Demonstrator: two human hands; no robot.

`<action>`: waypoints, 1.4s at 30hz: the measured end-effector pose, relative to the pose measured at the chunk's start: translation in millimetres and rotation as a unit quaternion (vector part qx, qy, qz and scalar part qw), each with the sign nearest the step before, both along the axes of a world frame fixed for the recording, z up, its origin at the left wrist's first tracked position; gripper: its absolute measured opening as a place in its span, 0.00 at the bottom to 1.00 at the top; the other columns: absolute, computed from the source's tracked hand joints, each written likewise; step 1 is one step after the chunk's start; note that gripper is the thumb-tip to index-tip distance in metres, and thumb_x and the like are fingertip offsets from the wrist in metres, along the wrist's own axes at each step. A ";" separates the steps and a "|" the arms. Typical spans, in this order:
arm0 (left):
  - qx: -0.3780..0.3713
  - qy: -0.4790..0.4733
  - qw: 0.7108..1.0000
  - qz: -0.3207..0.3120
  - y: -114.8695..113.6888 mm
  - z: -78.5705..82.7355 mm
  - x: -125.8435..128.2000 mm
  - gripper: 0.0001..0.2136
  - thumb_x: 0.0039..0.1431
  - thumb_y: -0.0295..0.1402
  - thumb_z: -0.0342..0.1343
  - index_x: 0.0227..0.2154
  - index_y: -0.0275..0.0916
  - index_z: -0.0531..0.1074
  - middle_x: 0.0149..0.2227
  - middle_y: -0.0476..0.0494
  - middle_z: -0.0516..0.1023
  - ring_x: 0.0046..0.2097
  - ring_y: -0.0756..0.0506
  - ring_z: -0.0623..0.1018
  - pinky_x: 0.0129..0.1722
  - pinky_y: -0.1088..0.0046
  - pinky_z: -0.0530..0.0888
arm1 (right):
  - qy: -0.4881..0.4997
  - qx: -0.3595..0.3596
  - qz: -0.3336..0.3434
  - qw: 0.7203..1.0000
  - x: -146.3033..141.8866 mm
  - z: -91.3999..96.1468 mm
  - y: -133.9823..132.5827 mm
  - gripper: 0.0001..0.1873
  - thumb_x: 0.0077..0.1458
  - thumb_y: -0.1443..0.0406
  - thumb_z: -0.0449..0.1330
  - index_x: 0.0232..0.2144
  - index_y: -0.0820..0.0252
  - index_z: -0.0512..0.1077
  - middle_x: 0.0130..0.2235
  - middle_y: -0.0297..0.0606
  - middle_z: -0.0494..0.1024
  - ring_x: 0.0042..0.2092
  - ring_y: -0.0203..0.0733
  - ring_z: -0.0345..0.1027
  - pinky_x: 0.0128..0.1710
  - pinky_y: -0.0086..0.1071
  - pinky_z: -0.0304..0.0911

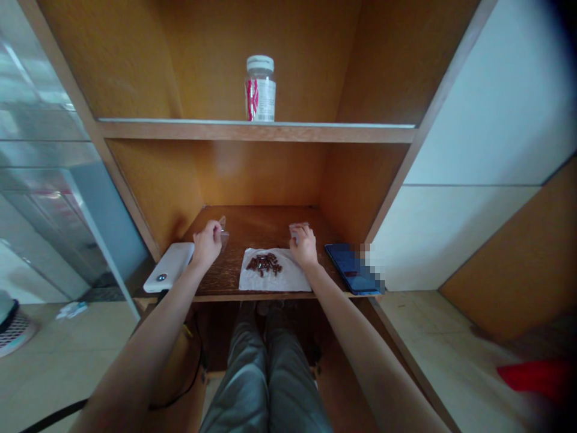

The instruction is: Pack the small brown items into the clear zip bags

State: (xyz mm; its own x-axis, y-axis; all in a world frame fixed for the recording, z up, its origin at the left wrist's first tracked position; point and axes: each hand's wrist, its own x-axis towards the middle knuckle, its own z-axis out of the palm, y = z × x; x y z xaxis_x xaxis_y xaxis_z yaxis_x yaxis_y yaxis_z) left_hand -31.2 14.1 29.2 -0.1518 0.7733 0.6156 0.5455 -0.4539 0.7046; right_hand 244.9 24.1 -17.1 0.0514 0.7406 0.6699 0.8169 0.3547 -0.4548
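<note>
At the left, my left hand (207,242) is closed on a small clear plastic bag (225,239), held just above the wooden shelf. Another clear plastic bag (296,228) is pinched in the fingers of my right hand (305,243), by the far right part of a white paper sheet (293,278). Dark brown, shiny capsules (264,263) lie in a loose pile on the left half of that sheet, between my hands. Whether either bag has anything in it cannot be made out.
A white power bank (169,267) lies at the shelf's left end, a dark phone (350,267) at its right. The upper shelf (180,128) bears a white-capped bottle (261,90). Side panels bound the compartment. A black cable (198,361) hangs below left.
</note>
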 end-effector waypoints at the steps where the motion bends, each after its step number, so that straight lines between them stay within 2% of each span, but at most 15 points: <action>1: 0.026 -0.077 0.997 -0.004 -3.2 2.6 4.4 0.02 0.50 0.33 0.53 0.27 0.42 0.67 0.29 0.46 0.73 0.38 0.44 0.72 0.47 0.65 0.60 | 0.000 -0.004 -0.001 1.000 -0.2 0.2 -0.2 0.18 0.45 0.73 0.48 0.40 0.62 0.67 0.47 0.44 0.66 0.47 0.47 0.56 0.47 0.40 0.51; 3: 0.051 -0.231 0.971 -0.045 -10.7 6.8 15.4 0.04 0.51 0.35 0.52 0.29 0.42 0.64 0.33 0.46 0.73 0.39 0.46 0.73 0.44 0.68 0.64 | 0.000 -0.008 -0.002 1.000 -0.6 0.7 -0.6 0.18 0.45 0.73 0.48 0.40 0.62 0.67 0.47 0.44 0.66 0.47 0.47 0.56 0.47 0.40 0.52; 6: 0.016 -0.420 0.899 -0.123 -23.8 8.4 31.1 0.07 0.50 0.35 0.53 0.29 0.42 0.61 0.33 0.48 0.75 0.36 0.46 0.75 0.40 0.66 0.68 | -0.001 -0.008 -0.003 1.000 -0.5 1.5 -1.3 0.18 0.45 0.73 0.48 0.40 0.62 0.67 0.47 0.44 0.66 0.48 0.46 0.56 0.47 0.39 0.52; 9: -0.057 -0.504 0.842 -0.184 -36.2 3.4 38.8 0.06 0.49 0.34 0.53 0.28 0.40 0.62 0.33 0.45 0.76 0.39 0.45 0.76 0.41 0.63 0.69 | 0.000 -0.002 -0.001 1.000 -0.1 1.6 -1.1 0.17 0.45 0.73 0.48 0.39 0.62 0.67 0.46 0.44 0.67 0.48 0.46 0.56 0.48 0.39 0.51; 12: -0.100 -0.548 0.807 -0.198 -44.1 -7.7 40.0 0.06 0.50 0.35 0.52 0.28 0.39 0.66 0.35 0.44 0.76 0.43 0.44 0.75 0.45 0.62 0.68 | 0.001 -0.001 0.000 1.000 -0.4 0.9 0.1 0.18 0.45 0.73 0.48 0.39 0.62 0.67 0.46 0.44 0.67 0.48 0.46 0.56 0.47 0.39 0.51; 16: -0.111 -0.552 0.806 -0.182 -47.2 -24.0 39.1 0.05 0.44 0.27 0.58 0.23 0.38 0.66 0.33 0.47 0.77 0.43 0.46 0.75 0.47 0.65 0.67 | 0.000 0.002 0.000 1.000 -1.6 0.8 0.4 0.17 0.45 0.73 0.49 0.39 0.62 0.67 0.46 0.44 0.67 0.48 0.46 0.56 0.47 0.39 0.52; 20: -0.137 -0.550 0.800 -0.195 -49.1 -30.0 38.5 0.07 0.42 0.22 0.57 0.22 0.37 0.65 0.33 0.46 0.78 0.43 0.46 0.76 0.48 0.65 0.68 | 0.011 0.021 0.011 1.000 -2.4 7.3 -4.3 0.16 0.47 0.73 0.47 0.38 0.61 0.68 0.46 0.43 0.67 0.48 0.45 0.57 0.48 0.39 0.52; 22: -0.144 -0.553 0.794 -0.207 -51.3 -29.6 38.1 0.07 0.43 0.21 0.57 0.24 0.37 0.66 0.34 0.46 0.78 0.43 0.47 0.75 0.48 0.66 0.68 | 0.021 0.041 0.047 0.998 -5.0 13.4 -8.1 0.16 0.48 0.73 0.47 0.38 0.60 0.68 0.46 0.42 0.67 0.49 0.44 0.58 0.48 0.39 0.53; 25: -0.153 -0.549 0.788 -0.235 -54.8 -28.1 37.6 0.09 0.43 0.20 0.57 0.27 0.38 0.66 0.36 0.46 0.77 0.44 0.47 0.75 0.47 0.67 0.68 | 0.062 0.041 0.135 0.988 -16.5 23.4 -13.7 0.14 0.50 0.71 0.46 0.37 0.60 0.68 0.43 0.42 0.70 0.47 0.42 0.61 0.47 0.37 0.56; 27: -0.157 -0.542 0.787 -0.248 -56.3 -27.6 37.4 0.10 0.44 0.20 0.57 0.29 0.38 0.67 0.37 0.46 0.77 0.44 0.48 0.75 0.46 0.68 0.69 | 0.130 -0.001 0.184 0.974 -29.7 29.4 -16.9 0.14 0.52 0.69 0.46 0.40 0.60 0.67 0.38 0.41 0.72 0.41 0.39 0.65 0.42 0.34 0.59; 29: -0.165 -0.535 0.789 -0.252 -56.9 -27.4 37.3 0.10 0.44 0.21 0.57 0.31 0.39 0.67 0.37 0.46 0.77 0.43 0.48 0.75 0.45 0.69 0.70 | 0.194 -0.069 0.241 0.948 -44.8 34.2 -20.0 0.12 0.51 0.65 0.51 0.40 0.59 0.67 0.36 0.39 0.73 0.36 0.37 0.67 0.38 0.32 0.62; 32: -0.176 -0.521 0.797 -0.250 -56.5 -28.2 36.5 0.11 0.45 0.21 0.57 0.32 0.39 0.68 0.39 0.45 0.77 0.44 0.47 0.75 0.44 0.70 0.71 | 0.284 -0.221 0.311 0.880 -63.1 38.8 -25.1 0.15 0.48 0.58 0.56 0.36 0.61 0.68 0.29 0.36 0.74 0.26 0.34 0.65 0.25 0.27 0.59; 35: -0.177 -0.512 0.801 -0.255 -55.6 -29.6 35.0 0.12 0.46 0.21 0.57 0.34 0.39 0.69 0.42 0.44 0.76 0.45 0.46 0.74 0.45 0.69 0.71 | 0.314 -0.298 0.373 0.820 -71.7 41.0 -30.3 0.12 0.45 0.58 0.59 0.29 0.61 0.71 0.24 0.33 0.72 0.19 0.28 0.56 0.18 0.24 0.51; 38: -0.177 -0.515 0.794 -0.271 -55.8 -30.2 34.5 0.13 0.46 0.21 0.56 0.37 0.39 0.68 0.43 0.44 0.75 0.47 0.47 0.73 0.48 0.68 0.69 | 0.350 -0.305 0.369 0.805 -74.6 42.2 -33.5 0.09 0.44 0.60 0.59 0.25 0.62 0.70 0.21 0.30 0.70 0.17 0.26 0.51 0.16 0.23 0.46; 42: -0.163 -0.522 0.789 -0.279 -58.1 -28.1 36.5 0.15 0.48 0.22 0.56 0.39 0.39 0.66 0.40 0.43 0.76 0.43 0.47 0.75 0.46 0.66 0.70 | 0.372 -0.279 0.318 0.826 -78.2 44.3 -33.7 0.07 0.43 0.62 0.59 0.25 0.62 0.71 0.20 0.29 0.69 0.20 0.28 0.57 0.20 0.23 0.51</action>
